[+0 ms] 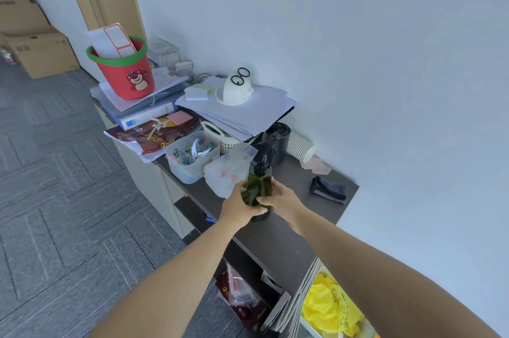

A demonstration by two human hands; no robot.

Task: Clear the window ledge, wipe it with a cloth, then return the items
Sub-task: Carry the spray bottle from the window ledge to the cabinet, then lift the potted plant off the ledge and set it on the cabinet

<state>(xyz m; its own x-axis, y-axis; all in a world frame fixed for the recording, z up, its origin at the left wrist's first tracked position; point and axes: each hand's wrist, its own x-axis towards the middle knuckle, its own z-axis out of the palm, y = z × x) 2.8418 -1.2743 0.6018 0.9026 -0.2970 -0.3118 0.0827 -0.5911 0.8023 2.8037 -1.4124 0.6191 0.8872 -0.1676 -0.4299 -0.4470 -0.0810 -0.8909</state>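
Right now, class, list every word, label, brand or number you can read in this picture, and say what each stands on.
No text reads clearly.
Gold print on the dark red bag: too blurred.
Blue label on the white binder: too small.
Dark print on the yellow bag: blurred.
Marks on the cardboard boxes: blurred.
The red bucket: a bear picture, no words.
The green bottle: no label shows.
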